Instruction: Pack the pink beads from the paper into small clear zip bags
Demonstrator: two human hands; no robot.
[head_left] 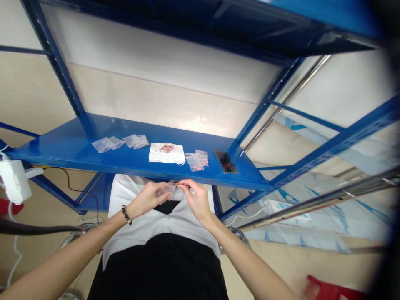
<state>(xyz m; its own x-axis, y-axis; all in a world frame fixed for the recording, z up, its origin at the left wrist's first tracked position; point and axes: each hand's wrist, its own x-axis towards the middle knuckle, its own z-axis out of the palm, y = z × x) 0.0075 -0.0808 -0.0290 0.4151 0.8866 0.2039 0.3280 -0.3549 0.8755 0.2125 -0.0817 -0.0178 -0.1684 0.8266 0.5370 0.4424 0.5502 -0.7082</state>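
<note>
Over my lap, just in front of the shelf edge, my left hand [153, 196] grips a small clear plastic bag [169, 188]. The fingers of my right hand [194, 195] are pinched together at the bag's right end, on something small and brownish that I cannot make out. A white cloth or paper [167, 157] lies on the blue shelf beyond, bearing a heap of small pink and brown beads [165, 148]. To its right are filled bags [194, 162] with pink pieces inside. Several flat clear bags [104, 144] lie toward the left, in loose overlapping groups.
The blue shelf [125, 160] has metal uprights and an upper shelf [187, 25] overhead. A dark, pixelated flat object [225, 161] lies at its right end. At the left hangs a white power adapter [15, 180] with cables. Metal rails [353, 189] run along the right.
</note>
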